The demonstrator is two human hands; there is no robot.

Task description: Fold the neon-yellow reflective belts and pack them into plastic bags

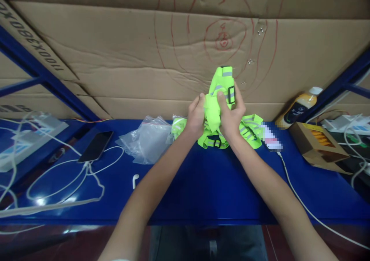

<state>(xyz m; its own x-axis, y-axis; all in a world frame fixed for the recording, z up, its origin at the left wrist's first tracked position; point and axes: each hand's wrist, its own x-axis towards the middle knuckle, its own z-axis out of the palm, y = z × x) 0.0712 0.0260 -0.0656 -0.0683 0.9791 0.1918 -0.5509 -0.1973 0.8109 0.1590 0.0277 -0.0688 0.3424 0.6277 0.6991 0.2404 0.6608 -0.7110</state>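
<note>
Forearms are seen reaching from the lower edge across the blue worktop (202, 184). Both hands are closed on a bunched neon-yellow strap harness (215, 111), held just above the worktop's far side: the left hand (195, 114) is clamped on its left edge, the right hand (231, 116) on its right edge beside a black buckle (231, 94). Further loops of the harness are shown lying on the worktop beneath and to the right of the hands. A clear plastic bag (148, 139), crumpled, is placed just left of the harness; its contents cannot be told. An open cardboard box (320, 145) with orange items inside is set at right, near a bottle (299, 107) of yellow liquid. A phone (95, 146) with white cable is laid at left.
</note>
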